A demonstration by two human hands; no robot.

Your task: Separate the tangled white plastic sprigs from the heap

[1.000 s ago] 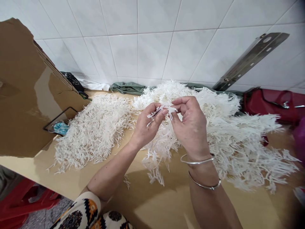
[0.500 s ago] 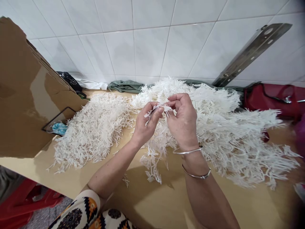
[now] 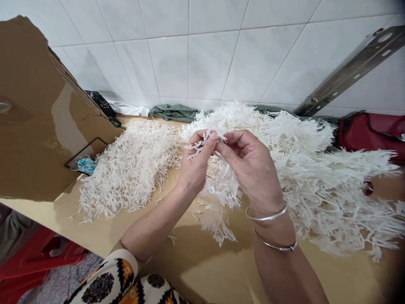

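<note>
Both of my hands are raised over the table, their fingertips almost meeting. Between the thumb and fingers of my left hand (image 3: 195, 166) is a small white branched plastic piece (image 3: 198, 145), its thin twigs spreading over the fingers. My right hand (image 3: 257, 166), with two silver bangles at the wrist, pinches at the tip of the same white twigs beside the left thumb. Behind and right of the hands spreads a big heap of long white branched strands (image 3: 316, 181). Left of them lies a pile of shorter white sprigs (image 3: 129, 169).
A cardboard box (image 3: 31, 118) stands at the left, with a blue and white item (image 3: 86, 164) against it. A dark red bag (image 3: 376, 131) lies at the right. Green cloth (image 3: 174, 112) runs along the tiled wall, and a metal bracket (image 3: 351, 71) slants across it. A red stool (image 3: 41, 257) is below.
My right hand has turned and drawn its fingers down against the piece at my left fingertips. The whole view has shifted slightly, so things appear further right.
</note>
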